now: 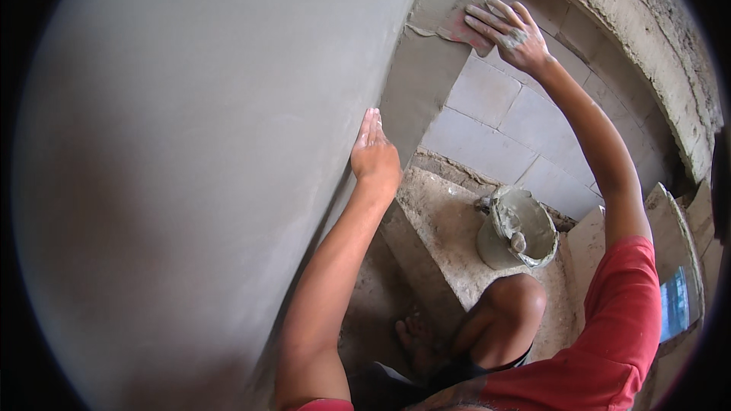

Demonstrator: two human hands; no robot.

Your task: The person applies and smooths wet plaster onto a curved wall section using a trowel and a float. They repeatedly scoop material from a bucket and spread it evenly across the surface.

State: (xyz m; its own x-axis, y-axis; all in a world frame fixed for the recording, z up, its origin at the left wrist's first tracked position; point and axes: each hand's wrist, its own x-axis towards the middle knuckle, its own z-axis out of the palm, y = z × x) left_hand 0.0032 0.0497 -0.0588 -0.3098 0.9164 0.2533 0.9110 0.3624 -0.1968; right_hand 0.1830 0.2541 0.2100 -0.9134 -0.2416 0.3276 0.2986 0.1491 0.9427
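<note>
A smooth grey plastered wall [175, 129] fills the left of the head view, beside a narrower grey plastered strip [419, 87]. My left hand [371, 148] rests along the edge between them, fingers straight and flat against the plaster, holding nothing visible. My right hand [518, 38], smeared with grey, grips a flat, reddish, plaster-coated spreading tool [464, 27], pressed on the upper part of the strip near a ridge of wet plaster. A bucket [495, 247] coated with grey mix, with a mix-covered tool inside, stands below on the ledge.
Pale block masonry [483, 137] lies right of the strip, under a rough curved concrete edge [647, 30]. A dusty concrete ledge [430, 224] runs below, near my bent knee and bare foot. Board-like slabs [662, 221] and a small blue panel [674, 304] sit at the right.
</note>
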